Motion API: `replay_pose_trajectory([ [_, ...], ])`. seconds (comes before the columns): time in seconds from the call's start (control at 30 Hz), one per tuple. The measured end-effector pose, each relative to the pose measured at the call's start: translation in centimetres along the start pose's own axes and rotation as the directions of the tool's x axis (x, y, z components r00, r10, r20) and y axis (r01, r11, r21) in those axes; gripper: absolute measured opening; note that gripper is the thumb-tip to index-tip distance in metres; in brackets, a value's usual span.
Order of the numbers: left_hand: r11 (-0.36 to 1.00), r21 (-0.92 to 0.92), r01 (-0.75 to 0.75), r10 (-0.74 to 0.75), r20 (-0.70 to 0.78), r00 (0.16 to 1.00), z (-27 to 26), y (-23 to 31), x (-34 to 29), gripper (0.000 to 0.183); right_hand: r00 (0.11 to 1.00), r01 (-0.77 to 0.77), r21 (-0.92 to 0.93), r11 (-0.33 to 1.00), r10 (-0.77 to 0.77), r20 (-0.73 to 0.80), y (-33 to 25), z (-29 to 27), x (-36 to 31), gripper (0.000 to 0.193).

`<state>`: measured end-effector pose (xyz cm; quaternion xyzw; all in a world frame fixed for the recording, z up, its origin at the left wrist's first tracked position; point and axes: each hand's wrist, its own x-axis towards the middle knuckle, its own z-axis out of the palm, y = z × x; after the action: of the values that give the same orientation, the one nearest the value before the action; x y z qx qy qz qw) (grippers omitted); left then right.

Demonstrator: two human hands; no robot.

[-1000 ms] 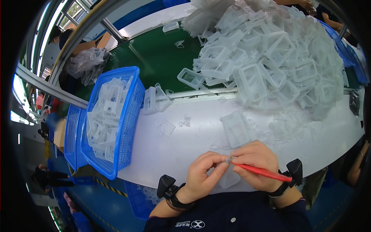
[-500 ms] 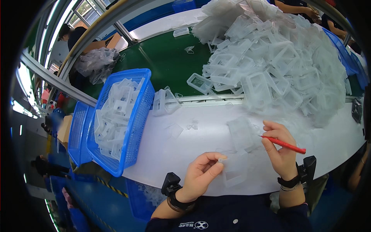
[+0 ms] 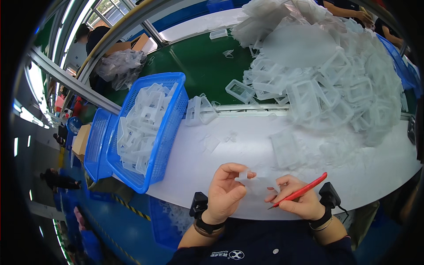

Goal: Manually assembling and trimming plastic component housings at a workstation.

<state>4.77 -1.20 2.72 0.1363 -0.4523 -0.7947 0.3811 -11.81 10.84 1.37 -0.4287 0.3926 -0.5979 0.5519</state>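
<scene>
My left hand (image 3: 227,192) pinches one side of a translucent plastic frame (image 3: 242,176) just above the near edge of the white table. The frame reaches toward my right hand, but its outline is faint against the white surface. In my right hand (image 3: 300,198) is a slim red pen-shaped tool (image 3: 304,190), its thin dark tip slanting down to the left. The raised fingers of that hand are at the frame's right end; whether they grip it I cannot tell. Beyond my hands a flat translucent piece (image 3: 285,148) lies on the table.
A large heap of translucent frames (image 3: 313,95) covers the far right. At left, a blue basket (image 3: 171,128) holds many similar frames, with another blue basket (image 3: 98,143) beside it. Loose frames (image 3: 201,110) lie near a green belt (image 3: 194,66). Other people work farther off.
My right hand has come down and left with the red tool, close to the frame. The frame has been raised and turned in my left hand. The view has shifted slightly.
</scene>
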Motion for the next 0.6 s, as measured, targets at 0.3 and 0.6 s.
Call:
replay_pose_trajectory([
  [0.3,0.258,0.877,-0.404,0.503,0.235,0.832,-3.2,2.8,-1.1,0.026,0.886,0.352,-0.793,0.497,-0.450,0.111,-1.1,1.1,2.2,0.016],
  [0.6,-0.076,0.979,-0.187,0.620,0.193,0.760,-4.4,8.1,-1.2,0.025,0.924,0.262,-0.234,0.936,-0.314,-0.220,-0.7,0.8,1.0,0.006],
])
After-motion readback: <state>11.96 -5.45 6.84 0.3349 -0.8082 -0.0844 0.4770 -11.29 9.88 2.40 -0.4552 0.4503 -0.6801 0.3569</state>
